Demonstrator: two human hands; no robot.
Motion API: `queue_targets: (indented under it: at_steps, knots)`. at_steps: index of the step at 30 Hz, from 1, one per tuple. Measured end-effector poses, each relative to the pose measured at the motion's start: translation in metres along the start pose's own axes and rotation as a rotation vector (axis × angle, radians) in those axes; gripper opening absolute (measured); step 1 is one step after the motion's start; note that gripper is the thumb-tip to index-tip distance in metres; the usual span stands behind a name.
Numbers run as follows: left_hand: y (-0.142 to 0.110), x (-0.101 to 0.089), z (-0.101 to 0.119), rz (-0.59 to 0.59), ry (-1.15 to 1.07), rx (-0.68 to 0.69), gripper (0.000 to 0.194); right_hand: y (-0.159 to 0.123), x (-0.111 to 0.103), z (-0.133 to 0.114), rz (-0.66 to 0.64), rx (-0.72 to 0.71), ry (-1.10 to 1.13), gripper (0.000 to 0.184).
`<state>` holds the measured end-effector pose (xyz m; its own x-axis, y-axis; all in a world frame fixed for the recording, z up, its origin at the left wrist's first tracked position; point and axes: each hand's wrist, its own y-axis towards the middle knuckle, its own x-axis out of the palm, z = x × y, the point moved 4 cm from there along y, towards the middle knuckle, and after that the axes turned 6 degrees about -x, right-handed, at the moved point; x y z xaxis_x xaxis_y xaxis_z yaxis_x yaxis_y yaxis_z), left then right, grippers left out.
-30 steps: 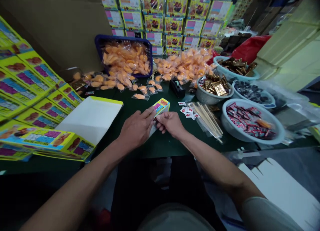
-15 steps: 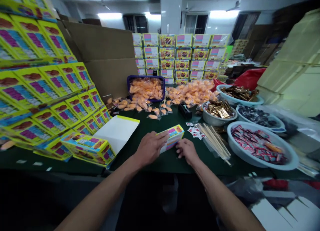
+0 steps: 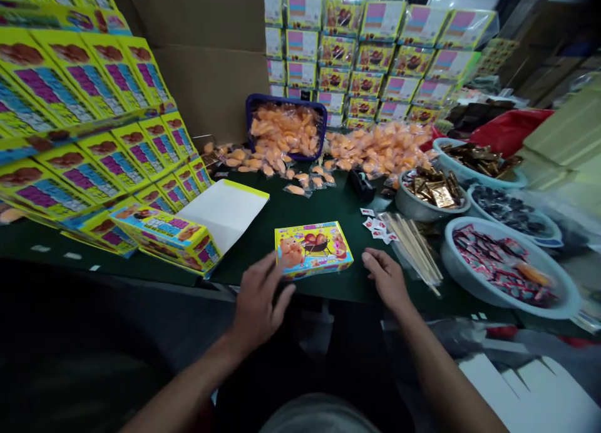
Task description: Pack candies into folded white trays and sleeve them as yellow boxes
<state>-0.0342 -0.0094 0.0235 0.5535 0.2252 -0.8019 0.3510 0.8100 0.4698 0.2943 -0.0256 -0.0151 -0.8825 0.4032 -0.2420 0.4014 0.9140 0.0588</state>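
Observation:
A small yellow box [image 3: 313, 248] with a picture of a grill and food on its lid lies flat and closed on the green table. My left hand [image 3: 263, 298] is at its front left corner, fingers spread; the fingertips overlap the box edge, and I cannot tell if they touch. To the right of the box, a short gap away, is my right hand [image 3: 387, 280], its fingers loosely bent with nothing seen in them. On the left, another box [image 3: 166, 233] of the same kind stands beside an open white-lined lid [image 3: 228, 208].
Stacked boxes [image 3: 70, 82] rise at the left, and wrapped ones [image 3: 366, 51] at the back. A purple basket [image 3: 323, 129] holds orange packets. Near the right hand lie small white packets [image 3: 375, 226], wooden sticks [image 3: 416, 248], a tape dispenser [image 3: 361, 186] and several basins, one with red packets [image 3: 570, 301].
The box has gone from standing on its side in my hands to lying flat, picture up. Both hands have moved apart from it, and the view has tilted down.

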Motion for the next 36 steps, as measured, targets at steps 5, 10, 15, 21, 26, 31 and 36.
queue_targets:
  at_steps: [5,10,15,21,26,31,36]
  knots:
    - [0.024,0.024,-0.014,-0.084,-0.177,-0.534,0.058,0.016,0.033,-0.012,-0.125,-0.042,-0.124,0.055]
    - [0.025,0.037,-0.016,0.02,-0.595,-0.525,0.062,-0.001,0.046,-0.009,-0.096,-0.081,0.025,0.048]
    - [0.021,0.039,-0.012,-0.016,-1.225,-0.405,0.073,-0.022,0.029,-0.006,-0.015,-0.053,0.293,0.063]
    - [0.032,0.041,-0.018,-0.028,-1.038,-0.323,0.069,-0.02,0.018,-0.02,-0.094,-0.06,0.247,0.103]
    - [-0.001,0.016,-0.022,0.267,-0.53,-0.355,0.053,-0.014,0.029,-0.008,0.083,-0.244,-0.086,0.11]
    - [-0.053,-0.038,-0.039,0.542,-0.196,-0.386,0.053,0.002,0.066,-0.019,0.078,-0.254,-0.108,0.1]
    - [-0.064,-0.072,-0.097,0.761,-0.065,-0.6,0.061,0.031,0.151,-0.101,-0.036,-0.433,0.042,0.087]
